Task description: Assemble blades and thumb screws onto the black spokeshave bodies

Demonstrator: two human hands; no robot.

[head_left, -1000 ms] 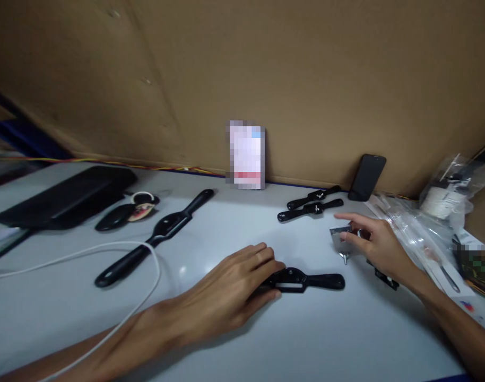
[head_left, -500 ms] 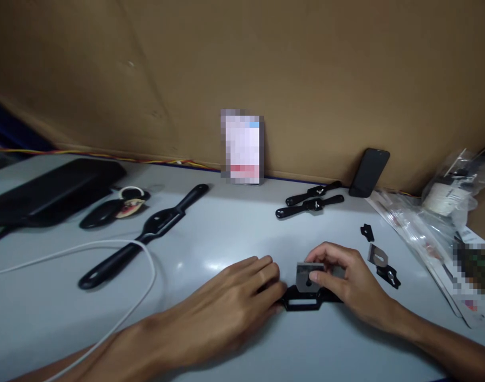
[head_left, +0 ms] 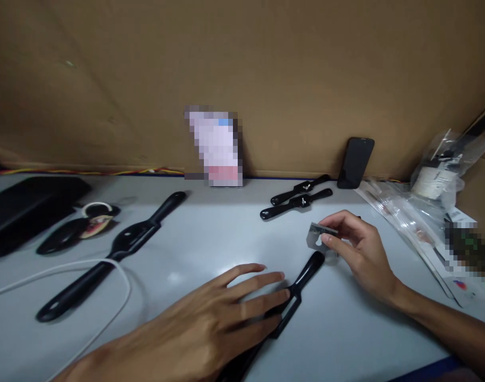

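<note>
"What takes up most of it?"

"The brown wall (head_left: 290,79), across the top of the frame. Below it, the pale tabletop (head_left: 365,339) looks slick; I'd expect anything loosely held to skid on it."

"And the hands?"

"The left hand (head_left: 214,318) is bigger in view, lower centre, fingers spread over a black tool (head_left: 294,291). Its thumb and palm are hidden, so I can't tell whether it grips. If it merely presses from above, a knock on the free handle could swivel the tool. The right hand (head_left: 357,249), right of centre, is pinching a metal plate (head_left: 313,233), thumb on the near face."

"How does the tool lie?"

"Slanted through the lower centre, one handle pointing up and right, part of its long slot showing beside the fingers."

"And the plate?"

"Smallest of these: tilted, near that handle's tip, seemingly clear of it. A slipping pinch could drop it and scratch the black finish. If its straight edge is sharp, careless fingertips might get nicked."
</note>
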